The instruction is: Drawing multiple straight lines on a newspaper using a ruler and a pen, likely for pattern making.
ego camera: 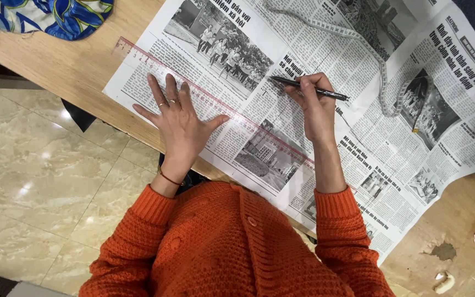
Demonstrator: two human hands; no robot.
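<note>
The right hand [315,104] pinches a black pen [309,88] between thumb and fingers, tip pointing left and resting on or just over the newspaper [325,60]; the pen lies nearly level across the page, just beyond the far edge of the ruler [215,102]; that gap between tip and ruler edge is the relation that matters here. The left hand [178,118] lies flat with fingers spread, gripping nothing, pressing the clear pink-edged ruler down; the ruler's long axis runs diagonally from the page's upper left toward the right wrist, passing under the left palm. Farther out, a tape measure [383,71] curls across the newspaper, well apart from both hands; the paper covers a wooden table [72,66]; a patterned blue cloth [56,16] sits at its corner; pale marble floor [45,181] lies below; orange knitted sleeves [336,220] frame it.
</note>
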